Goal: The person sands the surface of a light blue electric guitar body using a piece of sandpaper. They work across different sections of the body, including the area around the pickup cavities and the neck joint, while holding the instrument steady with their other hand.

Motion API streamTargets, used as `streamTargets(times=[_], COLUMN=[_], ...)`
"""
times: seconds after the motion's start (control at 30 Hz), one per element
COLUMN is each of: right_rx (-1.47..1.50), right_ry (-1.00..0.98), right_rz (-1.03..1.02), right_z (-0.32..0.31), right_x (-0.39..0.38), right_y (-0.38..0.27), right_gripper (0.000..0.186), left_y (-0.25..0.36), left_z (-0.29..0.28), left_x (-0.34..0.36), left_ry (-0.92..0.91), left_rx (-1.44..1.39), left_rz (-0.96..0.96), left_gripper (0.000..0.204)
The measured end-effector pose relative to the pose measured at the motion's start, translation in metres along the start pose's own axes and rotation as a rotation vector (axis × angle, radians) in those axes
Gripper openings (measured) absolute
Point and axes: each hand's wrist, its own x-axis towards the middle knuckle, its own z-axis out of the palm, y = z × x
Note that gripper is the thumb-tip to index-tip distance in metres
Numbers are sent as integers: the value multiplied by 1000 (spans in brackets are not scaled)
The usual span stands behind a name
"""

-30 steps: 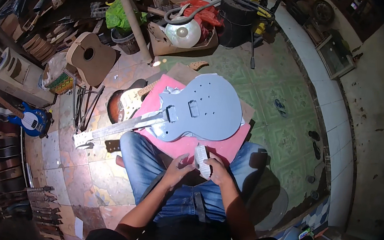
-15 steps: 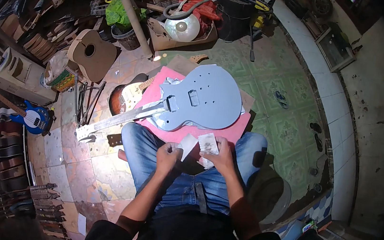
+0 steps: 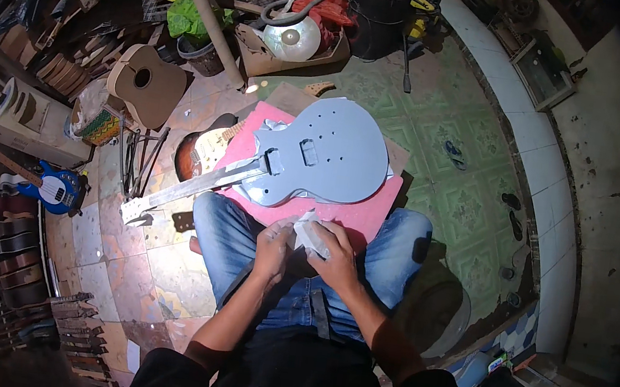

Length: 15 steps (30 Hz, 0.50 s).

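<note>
Between my knees, my left hand (image 3: 272, 251) and my right hand (image 3: 336, 260) are drawn together around worn whitish sandpaper (image 3: 311, 235). The fingers of both hands are closed on it; the right hand covers part of it, so its folds are partly hidden. Just beyond my hands lies a grey-primed electric guitar body (image 3: 347, 158), face up, with several small holes and two cut-outs. Its neck (image 3: 198, 189) is covered in pale material and points to the left. Neither hand touches the guitar. Under the body is a pink pad (image 3: 361, 227).
A sunburst guitar (image 3: 187, 157) lies partly under the pad's left side. Farther left are an unfinished acoustic body (image 3: 145, 88), a metal stand (image 3: 145, 165) and a blue bass (image 3: 55, 189). A box (image 3: 294, 68) and black bucket (image 3: 377, 24) stand at the back; sandals (image 3: 454, 154) lie right.
My hands have come together. The two pieces of sandpaper held apart before are now brought together between my fingers, with the right hand turned over them.
</note>
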Motion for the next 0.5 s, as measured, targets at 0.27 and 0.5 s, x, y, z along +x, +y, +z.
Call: streamTargets(times=[0.27,0.5], right_rx=[79,78], right_ry=[104,123], right_rz=[49,59], right_z=[8,10], right_x=[-5,-6], right_y=[0,6], right_gripper=[65,64], left_y=[6,5], left_z=[9,11], left_x=[-9,-9], left_ry=[-79,-145], left_rx=[23,-176], left_rz=[5,-105], left_gripper=[36,41])
